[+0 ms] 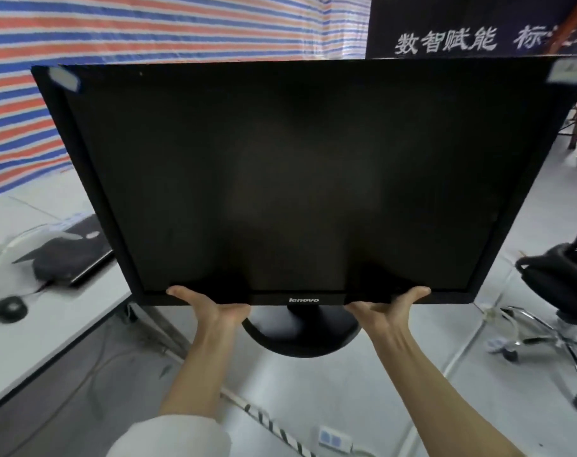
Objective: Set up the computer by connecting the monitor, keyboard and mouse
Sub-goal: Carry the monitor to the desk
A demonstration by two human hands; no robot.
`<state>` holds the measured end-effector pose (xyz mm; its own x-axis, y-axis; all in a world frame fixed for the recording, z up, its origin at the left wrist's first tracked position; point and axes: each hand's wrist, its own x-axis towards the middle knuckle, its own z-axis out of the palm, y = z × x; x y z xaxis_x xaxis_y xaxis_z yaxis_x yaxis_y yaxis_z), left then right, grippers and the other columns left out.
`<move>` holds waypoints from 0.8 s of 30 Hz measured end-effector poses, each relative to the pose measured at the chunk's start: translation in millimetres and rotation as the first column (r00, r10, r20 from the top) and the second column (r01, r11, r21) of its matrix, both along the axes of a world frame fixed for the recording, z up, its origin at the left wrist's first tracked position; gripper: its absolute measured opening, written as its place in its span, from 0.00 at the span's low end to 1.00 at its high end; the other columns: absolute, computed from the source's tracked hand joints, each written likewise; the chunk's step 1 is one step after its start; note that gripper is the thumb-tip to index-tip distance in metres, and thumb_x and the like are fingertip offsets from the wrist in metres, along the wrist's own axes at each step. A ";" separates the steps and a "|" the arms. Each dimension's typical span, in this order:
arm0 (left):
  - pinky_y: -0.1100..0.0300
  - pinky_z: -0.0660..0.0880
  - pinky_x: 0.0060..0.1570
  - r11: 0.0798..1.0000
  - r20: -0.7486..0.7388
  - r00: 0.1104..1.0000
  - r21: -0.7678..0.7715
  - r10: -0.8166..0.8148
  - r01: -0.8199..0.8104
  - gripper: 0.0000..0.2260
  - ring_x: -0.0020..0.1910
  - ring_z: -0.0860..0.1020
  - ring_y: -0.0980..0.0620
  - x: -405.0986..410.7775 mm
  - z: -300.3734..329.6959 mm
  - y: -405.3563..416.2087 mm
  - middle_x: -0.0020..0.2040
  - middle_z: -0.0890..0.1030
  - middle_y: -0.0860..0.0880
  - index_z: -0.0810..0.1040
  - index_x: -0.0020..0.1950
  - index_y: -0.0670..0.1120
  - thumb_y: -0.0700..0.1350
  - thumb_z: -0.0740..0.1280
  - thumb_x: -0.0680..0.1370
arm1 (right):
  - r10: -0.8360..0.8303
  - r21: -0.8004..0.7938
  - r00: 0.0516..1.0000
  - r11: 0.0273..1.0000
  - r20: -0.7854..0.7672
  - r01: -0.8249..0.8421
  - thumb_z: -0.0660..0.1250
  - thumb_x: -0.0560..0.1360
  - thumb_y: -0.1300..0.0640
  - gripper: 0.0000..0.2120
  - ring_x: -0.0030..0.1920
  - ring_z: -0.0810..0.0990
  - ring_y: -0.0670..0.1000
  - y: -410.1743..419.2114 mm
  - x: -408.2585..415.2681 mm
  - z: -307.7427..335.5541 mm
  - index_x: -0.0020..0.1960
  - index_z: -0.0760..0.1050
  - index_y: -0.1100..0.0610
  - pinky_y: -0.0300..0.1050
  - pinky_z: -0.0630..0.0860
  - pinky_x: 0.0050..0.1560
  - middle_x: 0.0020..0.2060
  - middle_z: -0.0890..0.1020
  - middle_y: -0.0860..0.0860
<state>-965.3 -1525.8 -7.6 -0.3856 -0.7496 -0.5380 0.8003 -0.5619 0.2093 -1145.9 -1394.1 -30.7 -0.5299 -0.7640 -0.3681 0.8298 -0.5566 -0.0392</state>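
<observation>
black and glossy, the flat rectangular monitor [300, 179] is held up in the air above the floor, its round base [300, 338] below; the left hand [211, 306] and right hand [384, 306] grip its bottom bezel, thumbs in front. a rounded black mouse [9, 308] sits on the white counter [49, 328] at left.

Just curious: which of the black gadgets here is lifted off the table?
The monitor: both hands grip its bottom edge, holding it over the floor. The mouse lies on the table.

A big sheet with red, blue and white stripes [148, 24] hangs at the back — next to it a dark banner [472, 24] with white writing. The floor [313, 384] is pale grey. A white table [33, 341] stands left, a black office chair [557, 285] right.
</observation>
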 end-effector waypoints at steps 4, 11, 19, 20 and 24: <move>0.48 0.69 0.66 1.000 0.046 0.999 0.011 -0.024 0.024 0.45 0.63 0.74 0.42 -67.5 12.6 -85.6 0.65 0.75 0.47 0.73 0.67 0.53 0.80 0.59 0.59 | -0.027 0.071 0.998 0.997 0.051 0.023 0.59 0.60 0.22 0.44 0.63 0.74 0.61 -79.9 -65.3 13.2 0.63 0.74 0.53 0.56 0.67 0.67 0.61 0.77 0.54; 0.49 0.66 0.67 0.993 0.101 0.993 0.106 -0.063 0.052 0.44 0.67 0.68 0.43 -174.7 30.8 -205.1 0.69 0.70 0.49 0.66 0.71 0.54 0.79 0.58 0.62 | -0.045 0.213 0.999 0.976 0.029 0.038 0.56 0.63 0.22 0.46 0.68 0.65 0.64 -201.2 -166.7 25.9 0.71 0.65 0.51 0.61 0.62 0.69 0.69 0.67 0.54; 0.46 0.65 0.69 0.990 0.066 0.992 0.095 -0.106 0.100 0.45 0.67 0.69 0.44 -317.5 23.5 -374.3 0.68 0.71 0.50 0.69 0.69 0.54 0.79 0.62 0.59 | -0.179 0.272 0.984 0.948 0.025 0.166 0.50 0.68 0.24 0.49 0.75 0.40 0.61 -361.5 -296.6 21.9 0.77 0.41 0.53 0.62 0.41 0.73 0.76 0.44 0.56; 0.46 0.66 0.68 0.990 0.065 0.992 0.101 -0.104 0.097 0.44 0.65 0.71 0.44 -335.6 25.4 -395.0 0.66 0.72 0.50 0.70 0.68 0.54 0.78 0.63 0.59 | -0.186 0.261 0.982 0.951 0.045 0.168 0.51 0.67 0.23 0.51 0.75 0.39 0.61 -381.4 -313.5 19.2 0.77 0.41 0.53 0.63 0.40 0.73 0.76 0.43 0.56; 0.60 0.71 0.56 0.989 0.093 0.989 0.105 -0.117 0.107 0.38 0.52 0.74 0.52 -412.1 45.2 -473.8 0.52 0.75 0.54 0.73 0.64 0.55 0.77 0.63 0.61 | -0.257 0.227 0.963 0.946 0.081 0.234 0.53 0.67 0.24 0.52 0.75 0.38 0.61 -458.3 -385.3 31.7 0.77 0.38 0.54 0.62 0.39 0.73 0.76 0.41 0.57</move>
<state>-1377.4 -1999.6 37.6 -0.4056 -0.6454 -0.6473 0.7092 -0.6689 0.2226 -1531.2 -1852.4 1.0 -0.6390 -0.5127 -0.5734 0.6744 -0.7320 -0.0971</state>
